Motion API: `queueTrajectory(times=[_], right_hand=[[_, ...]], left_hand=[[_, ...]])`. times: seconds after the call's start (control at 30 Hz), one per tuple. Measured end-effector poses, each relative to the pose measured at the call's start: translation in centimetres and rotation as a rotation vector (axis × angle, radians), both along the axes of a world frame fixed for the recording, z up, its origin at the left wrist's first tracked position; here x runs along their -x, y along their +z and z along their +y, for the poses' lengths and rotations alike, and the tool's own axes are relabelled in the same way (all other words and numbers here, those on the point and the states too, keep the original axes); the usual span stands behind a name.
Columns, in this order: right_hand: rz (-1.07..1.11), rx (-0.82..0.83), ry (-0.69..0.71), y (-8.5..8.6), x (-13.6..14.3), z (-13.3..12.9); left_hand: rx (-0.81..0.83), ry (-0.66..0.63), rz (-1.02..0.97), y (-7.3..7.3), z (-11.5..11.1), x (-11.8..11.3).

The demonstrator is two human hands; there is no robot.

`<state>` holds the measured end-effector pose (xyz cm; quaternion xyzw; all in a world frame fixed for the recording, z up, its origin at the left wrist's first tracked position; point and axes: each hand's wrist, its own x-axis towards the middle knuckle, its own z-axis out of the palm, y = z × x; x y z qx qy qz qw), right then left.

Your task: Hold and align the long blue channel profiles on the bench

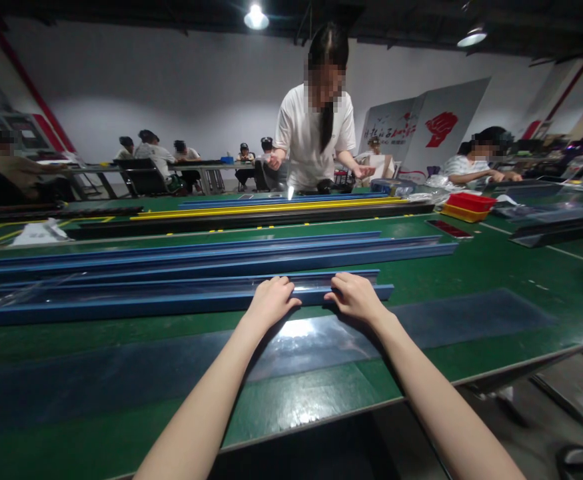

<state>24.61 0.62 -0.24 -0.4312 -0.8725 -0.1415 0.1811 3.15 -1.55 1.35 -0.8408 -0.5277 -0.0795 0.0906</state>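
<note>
A long blue plastic channel (146, 307) lies crosswise on the green table, with clear film in its trough. Near its right end, my left hand (272, 299) is closed over the channel, fingers curled across the trough and thumb along the near wall. A short way to the right, my right hand (355, 295) grips the same channel in a similar way, the fingertips partly hidden. Two more blue channels (321, 257) lie just behind. Under my forearms, a wide strip of clear film (466, 319) is spread flat along the near side of the table.
Across the green table (301, 407) stands a person in a white shirt (316, 133). Yellow and black strips (271, 212) lie farther back. To the right are a phone (450, 229), a red tray (471, 202) and another seated person (476, 163). The near table edge runs below my forearms.
</note>
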Motion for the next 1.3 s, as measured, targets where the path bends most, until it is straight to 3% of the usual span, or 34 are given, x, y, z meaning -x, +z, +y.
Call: queueTrajectory(times=[0.4, 1.3], right_hand=[[0.036, -0.005, -0.082, 0.0, -2.0, -0.3], [0.004, 0.047, 0.0, -0.7, -0.2, -0.3]], left_hand=[[-0.022, -0.043, -0.036, -0.3, 0.1, -0.1], [0.026, -0.022, -0.033, -0.1, 0.1, -0.2]])
